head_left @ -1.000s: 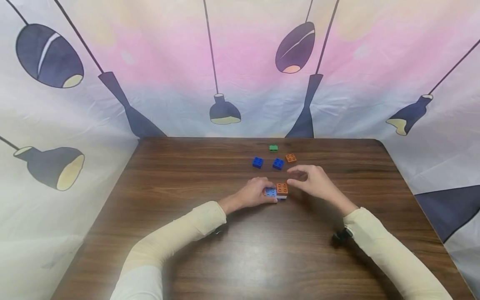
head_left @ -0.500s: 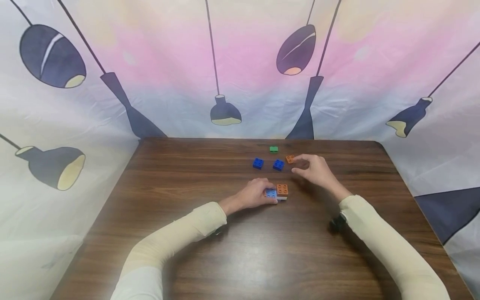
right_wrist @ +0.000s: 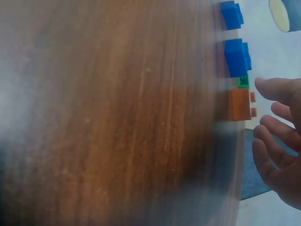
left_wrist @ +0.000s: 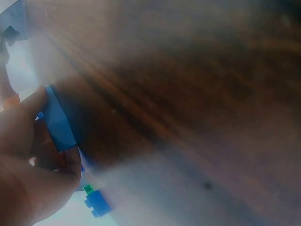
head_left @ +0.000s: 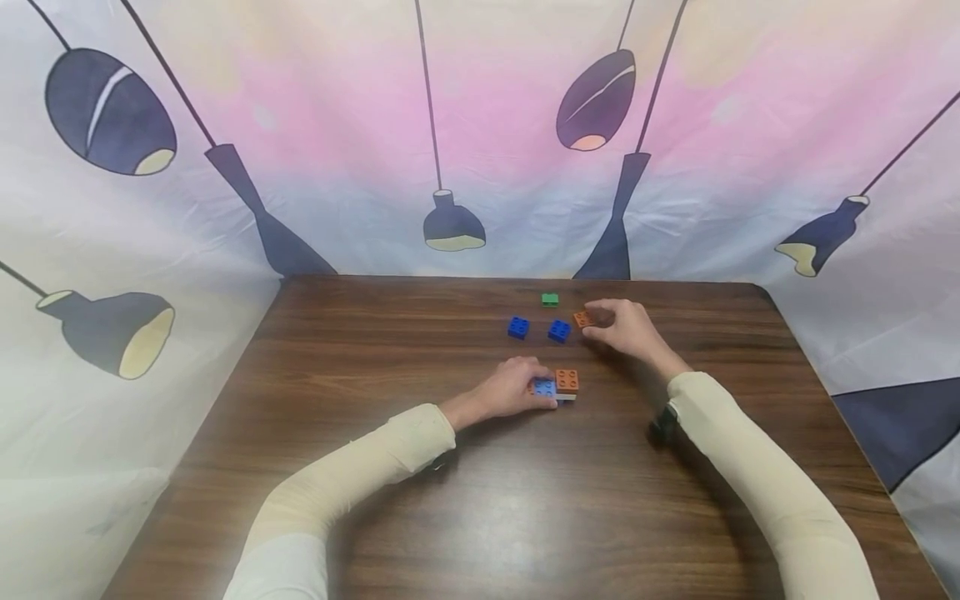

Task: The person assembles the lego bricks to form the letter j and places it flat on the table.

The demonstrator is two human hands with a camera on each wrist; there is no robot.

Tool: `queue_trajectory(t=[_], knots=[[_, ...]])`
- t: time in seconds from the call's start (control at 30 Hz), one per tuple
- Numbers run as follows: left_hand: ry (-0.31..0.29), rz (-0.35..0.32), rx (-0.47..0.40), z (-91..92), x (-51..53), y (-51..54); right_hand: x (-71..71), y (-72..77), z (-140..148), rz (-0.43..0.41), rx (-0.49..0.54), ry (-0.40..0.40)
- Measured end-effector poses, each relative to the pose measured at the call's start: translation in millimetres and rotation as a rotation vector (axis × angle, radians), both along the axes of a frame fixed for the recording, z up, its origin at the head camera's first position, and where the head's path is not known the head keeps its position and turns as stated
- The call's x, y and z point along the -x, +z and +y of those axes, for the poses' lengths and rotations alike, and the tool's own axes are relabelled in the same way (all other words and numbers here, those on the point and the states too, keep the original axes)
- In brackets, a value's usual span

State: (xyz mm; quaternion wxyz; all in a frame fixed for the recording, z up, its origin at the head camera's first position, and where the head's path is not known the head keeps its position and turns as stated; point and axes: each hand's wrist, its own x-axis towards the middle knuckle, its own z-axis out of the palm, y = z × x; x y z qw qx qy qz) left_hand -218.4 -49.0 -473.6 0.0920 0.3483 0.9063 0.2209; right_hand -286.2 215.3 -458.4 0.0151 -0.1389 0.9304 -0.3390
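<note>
My left hand (head_left: 512, 386) pinches a small build of joined toy bricks standing on the table. Part of it is a light blue brick (left_wrist: 60, 123), held between thumb and fingers; an orange brick (head_left: 567, 380) tops its right end, above a white layer. The palm and fingers hide the build's left side. Farther back, my right hand (head_left: 624, 327) reaches toward a loose orange brick (right_wrist: 241, 104). Thumb and fingers are spread on either side of this brick, and in the right wrist view they appear apart from it.
Two dark blue bricks (head_left: 558, 331) sit left of the loose orange one. Behind them lies a small green brick (head_left: 550, 299), near the far edge of the brown wooden table (head_left: 360, 333). A cloth backdrop (head_left: 360, 225) printed with lamps hangs beyond that edge.
My right hand has moved from beside the build, away from me, to the loose orange brick. The left hand keeps its grip and place.
</note>
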Motion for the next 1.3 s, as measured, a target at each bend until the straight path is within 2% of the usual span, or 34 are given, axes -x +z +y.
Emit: queue_trajectory(t=[0.4, 0.73, 1.07, 1.3], knots=[[-0.002, 0.003, 0.008, 0.4, 0.5, -0.2, 11.8, -8.5, -2.7, -0.044, -0.036, 0.002], [0.003, -0.001, 0.013, 1.0, 1.3, -0.9, 14.5, -13.9, -4.5, -0.033, -0.055, 0.0], [-0.005, 0.009, 0.012, 0.4, 1.3, 0.7, 13.2, -14.3, 0.7, 0.001, -0.032, -0.035], [-0.005, 0.009, 0.014, 0.2, 0.7, -0.4, 4.5, -11.9, 9.8, 0.023, -0.026, -0.042]])
